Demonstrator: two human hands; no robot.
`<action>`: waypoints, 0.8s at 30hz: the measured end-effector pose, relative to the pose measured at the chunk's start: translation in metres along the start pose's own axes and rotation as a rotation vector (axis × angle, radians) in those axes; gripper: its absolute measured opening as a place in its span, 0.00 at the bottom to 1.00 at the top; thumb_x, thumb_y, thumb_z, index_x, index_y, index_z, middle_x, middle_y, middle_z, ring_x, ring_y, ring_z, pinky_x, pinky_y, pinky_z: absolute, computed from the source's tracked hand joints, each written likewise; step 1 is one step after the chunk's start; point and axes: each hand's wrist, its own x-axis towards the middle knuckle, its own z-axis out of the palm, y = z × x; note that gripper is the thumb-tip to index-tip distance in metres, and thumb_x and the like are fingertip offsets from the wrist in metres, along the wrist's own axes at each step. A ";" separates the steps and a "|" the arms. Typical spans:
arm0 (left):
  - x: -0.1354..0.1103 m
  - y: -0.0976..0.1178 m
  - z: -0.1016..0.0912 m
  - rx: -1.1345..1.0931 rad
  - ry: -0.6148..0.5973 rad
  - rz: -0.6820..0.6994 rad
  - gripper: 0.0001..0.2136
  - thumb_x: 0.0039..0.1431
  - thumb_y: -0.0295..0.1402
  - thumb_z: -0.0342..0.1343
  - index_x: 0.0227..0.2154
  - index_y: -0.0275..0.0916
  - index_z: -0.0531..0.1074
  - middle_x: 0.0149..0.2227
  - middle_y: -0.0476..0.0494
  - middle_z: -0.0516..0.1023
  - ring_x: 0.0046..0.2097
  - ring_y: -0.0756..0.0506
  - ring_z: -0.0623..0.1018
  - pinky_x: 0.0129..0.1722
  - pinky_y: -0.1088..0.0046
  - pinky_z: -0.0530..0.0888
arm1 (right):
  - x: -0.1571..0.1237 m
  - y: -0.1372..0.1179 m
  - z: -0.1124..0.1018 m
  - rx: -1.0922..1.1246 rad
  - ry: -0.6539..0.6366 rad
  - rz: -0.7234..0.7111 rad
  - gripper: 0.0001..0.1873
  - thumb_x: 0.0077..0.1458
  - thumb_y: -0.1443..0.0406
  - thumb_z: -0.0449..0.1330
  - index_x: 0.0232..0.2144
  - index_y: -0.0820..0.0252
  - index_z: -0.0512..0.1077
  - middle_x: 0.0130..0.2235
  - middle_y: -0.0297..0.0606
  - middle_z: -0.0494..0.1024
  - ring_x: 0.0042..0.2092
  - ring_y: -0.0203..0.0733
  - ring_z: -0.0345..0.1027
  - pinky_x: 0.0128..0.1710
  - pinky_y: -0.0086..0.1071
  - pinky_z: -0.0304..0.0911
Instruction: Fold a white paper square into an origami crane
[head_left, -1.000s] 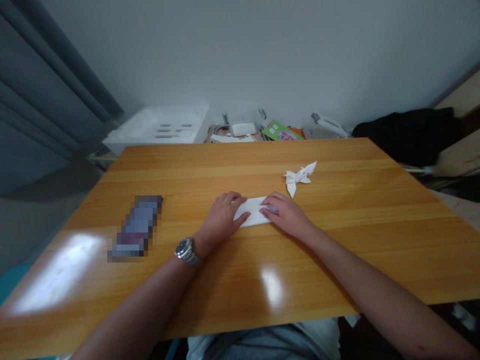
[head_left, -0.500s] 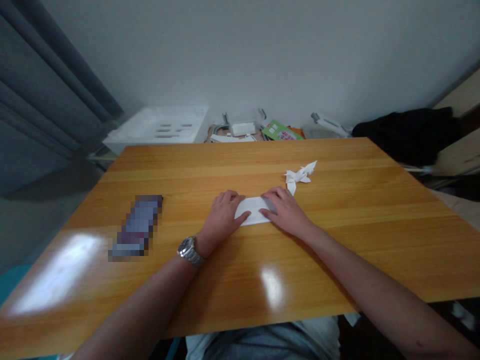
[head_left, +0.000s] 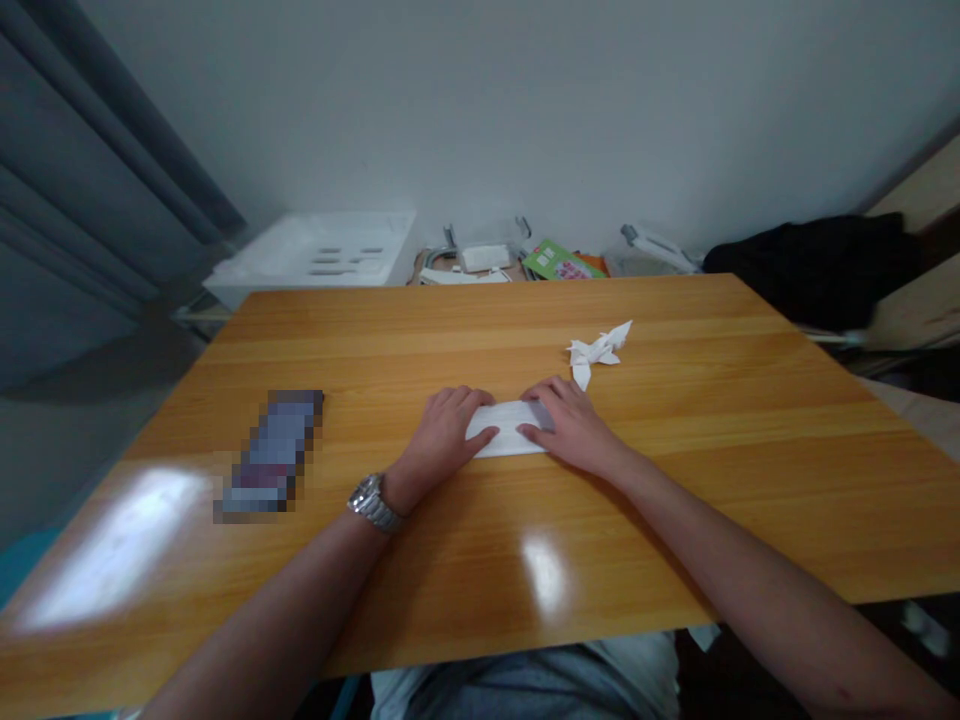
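A white strip of paper (head_left: 507, 426), marked with fine lengthwise lines that look like folds, lies flat on the wooden table. My left hand (head_left: 453, 424) grips its left end, thumb over the top face and fingers curled at the far edge. The right end is held the same way by my right hand (head_left: 567, 424). Both ends of the strip are hidden under the hands. Just beyond my right hand rests a folded white paper piece (head_left: 598, 352) with several pointed tips, apart from the strip.
A phone (head_left: 276, 450), pixelated, lies on the left of the table (head_left: 420, 345). Behind the far edge are a white plastic tray (head_left: 300, 245), a green booklet (head_left: 559, 262) and assorted clutter. Black cloth (head_left: 810, 270) lies at the right.
The paper strip has turned slightly and its left end has come a little nearer to me, along with my left hand. My right hand has hardly moved.
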 end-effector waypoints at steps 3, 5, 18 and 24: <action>0.001 0.000 -0.001 -0.025 -0.011 -0.001 0.12 0.65 0.38 0.59 0.49 0.42 0.70 0.46 0.44 0.77 0.48 0.38 0.75 0.50 0.56 0.69 | 0.000 -0.001 -0.001 -0.002 -0.015 0.007 0.20 0.60 0.56 0.64 0.52 0.58 0.72 0.49 0.47 0.72 0.53 0.56 0.65 0.57 0.50 0.62; 0.001 -0.001 -0.001 -0.041 -0.010 -0.005 0.11 0.65 0.36 0.58 0.49 0.42 0.70 0.45 0.44 0.78 0.47 0.38 0.75 0.50 0.57 0.69 | 0.000 -0.002 -0.002 0.009 -0.021 0.007 0.18 0.60 0.56 0.64 0.49 0.58 0.73 0.48 0.46 0.72 0.52 0.55 0.65 0.56 0.49 0.61; 0.001 0.002 -0.013 -0.290 -0.033 -0.089 0.09 0.67 0.35 0.54 0.47 0.41 0.72 0.45 0.44 0.80 0.44 0.43 0.78 0.49 0.63 0.74 | 0.003 -0.002 -0.011 0.396 -0.061 0.041 0.10 0.59 0.66 0.63 0.44 0.57 0.74 0.45 0.38 0.81 0.45 0.46 0.72 0.47 0.38 0.65; -0.003 0.005 -0.014 -0.402 -0.031 -0.123 0.16 0.64 0.38 0.59 0.53 0.40 0.72 0.50 0.42 0.79 0.45 0.43 0.78 0.47 0.67 0.75 | 0.003 -0.001 -0.014 0.521 -0.018 0.092 0.09 0.59 0.63 0.65 0.42 0.57 0.76 0.43 0.37 0.82 0.44 0.44 0.74 0.46 0.35 0.65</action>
